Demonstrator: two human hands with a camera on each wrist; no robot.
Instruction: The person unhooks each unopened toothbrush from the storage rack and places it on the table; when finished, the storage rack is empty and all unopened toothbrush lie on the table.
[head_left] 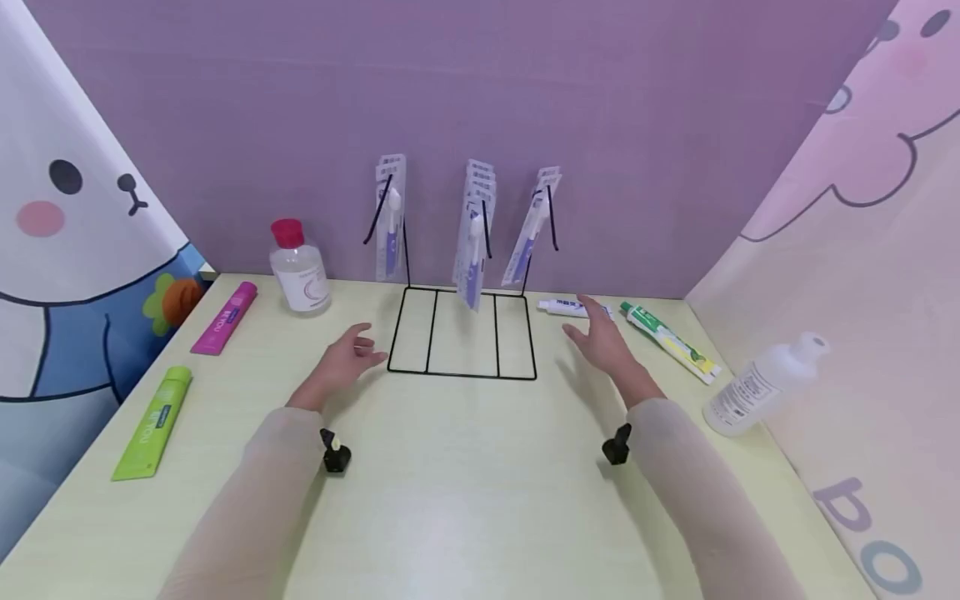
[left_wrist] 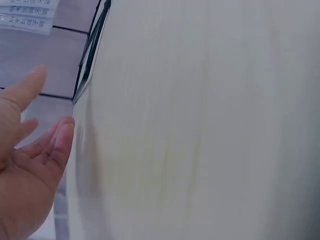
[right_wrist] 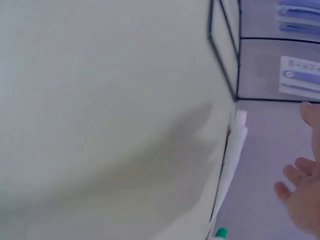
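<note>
Head view | flanking wire rack (head_left: 461,375) with left hand (head_left: 342,360), right hand (head_left: 604,342) loosely spread | could dislodge toothbrush packs (head_left: 472,258) by bumping

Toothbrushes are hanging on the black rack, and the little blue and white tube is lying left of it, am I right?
Not quite: the little blue and white tube lies right of the black rack, as the head view shows. Toothbrushes are hanging on the rack.
</note>
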